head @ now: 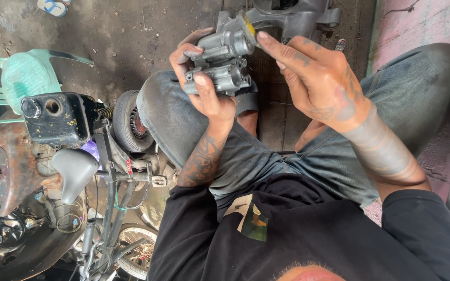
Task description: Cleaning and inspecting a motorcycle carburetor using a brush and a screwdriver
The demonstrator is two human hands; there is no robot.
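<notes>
My left hand [207, 86] grips a grey cast-metal engine part [225, 54], like a carburettor body, with the thumb across its front and the fingers curled behind. It is held up above my left knee. My right hand [313, 78] has its fingers stretched out, and the fingertips press a small yellow piece [248, 24] against the part's upper right corner. Both forearms rise from black sleeves.
A stripped motorcycle frame [108, 171] with a black tank [58, 118], a grey seat and a small wheel [128, 120] stands at the left. A green plastic chair [24, 75] is behind it. A grey engine casing [298, 15] lies on the concrete floor ahead.
</notes>
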